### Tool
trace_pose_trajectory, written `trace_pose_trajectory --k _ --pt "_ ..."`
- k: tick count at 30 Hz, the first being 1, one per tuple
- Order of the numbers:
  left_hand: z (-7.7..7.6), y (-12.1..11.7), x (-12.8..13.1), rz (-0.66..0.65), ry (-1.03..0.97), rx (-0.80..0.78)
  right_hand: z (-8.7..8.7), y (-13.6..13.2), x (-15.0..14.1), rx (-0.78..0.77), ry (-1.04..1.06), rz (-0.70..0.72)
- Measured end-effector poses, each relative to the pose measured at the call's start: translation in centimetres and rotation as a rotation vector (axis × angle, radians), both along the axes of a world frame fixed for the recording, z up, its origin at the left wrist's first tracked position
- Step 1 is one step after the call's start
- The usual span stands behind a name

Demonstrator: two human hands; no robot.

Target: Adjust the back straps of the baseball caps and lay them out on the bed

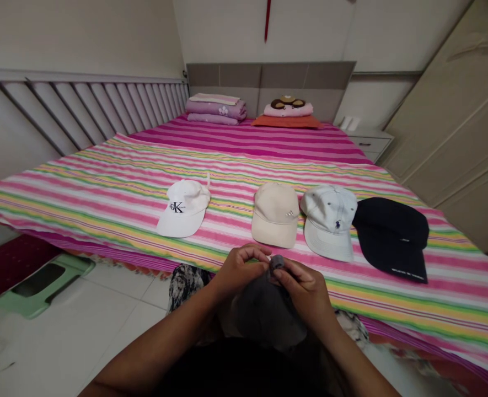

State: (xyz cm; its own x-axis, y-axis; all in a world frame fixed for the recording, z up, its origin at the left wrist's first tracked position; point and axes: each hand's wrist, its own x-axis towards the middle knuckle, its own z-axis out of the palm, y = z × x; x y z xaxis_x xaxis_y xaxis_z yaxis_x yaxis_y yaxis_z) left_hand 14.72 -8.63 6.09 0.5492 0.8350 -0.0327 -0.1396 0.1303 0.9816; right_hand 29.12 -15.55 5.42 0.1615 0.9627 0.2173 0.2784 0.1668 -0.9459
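A dark grey cap is in my lap, its back strap raised between my hands. My left hand is closed, thumb and fingers pinching at the strap's left side. My right hand pinches the curled strap end between thumb and fingers. On the bed beyond lie a white cap with black letters, a beige cap, a pale blue cap with a small dark emblem, and a black cap. The beige cap is nearest to my hands. Part of the grey cap is in shadow.
A striped cloth covers the bed's near half. Folded purple bedding and a pink pile sit by the headboard. A green stool stands on the floor at left, a white bedside cabinet at right.
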Motion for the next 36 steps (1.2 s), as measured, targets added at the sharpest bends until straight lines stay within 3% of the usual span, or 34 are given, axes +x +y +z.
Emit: trace_pose_trajectory --k 5,10,14,18,21,25,29,32,36 --pt "0.0 -0.1 -0.2 -0.151 -0.143 -0.311 0.4 -0.1 -0.4 0.072 -0.082 -0.031" --pt "-0.1 0.1 -0.2 -0.252 -0.203 -0.414 0.9 -0.1 -0.7 0.106 -0.136 -0.021" --pt "0.4 0.2 -0.2 -0.244 -0.229 -0.409 1.0 -0.2 -0.7 0.112 -0.155 -0.071" --pt "0.6 0.9 -0.8 -0.175 -0.11 -0.268 0.6 -0.4 -0.5 0.092 -0.12 -0.168" --pt "0.6 1.4 -1.5 -0.124 0.017 -0.182 0.3 -0.5 -0.5 0.083 -0.093 -0.173" --pt "0.8 1.6 -1.8 -0.114 0.036 -0.193 0.6 -0.5 -0.8 0.075 -0.107 -0.16" --pt "0.8 1.3 -1.3 -0.227 -0.02 -0.249 0.9 -0.5 -0.9 0.092 -0.163 -0.13" --pt "0.7 1.0 -1.0 -0.227 -0.028 -0.063 0.6 -0.5 -0.9 0.114 -0.178 -0.12" --pt "1.0 0.9 -1.0 -0.051 0.143 0.484 0.1 -0.5 -0.8 0.115 -0.171 -0.114"
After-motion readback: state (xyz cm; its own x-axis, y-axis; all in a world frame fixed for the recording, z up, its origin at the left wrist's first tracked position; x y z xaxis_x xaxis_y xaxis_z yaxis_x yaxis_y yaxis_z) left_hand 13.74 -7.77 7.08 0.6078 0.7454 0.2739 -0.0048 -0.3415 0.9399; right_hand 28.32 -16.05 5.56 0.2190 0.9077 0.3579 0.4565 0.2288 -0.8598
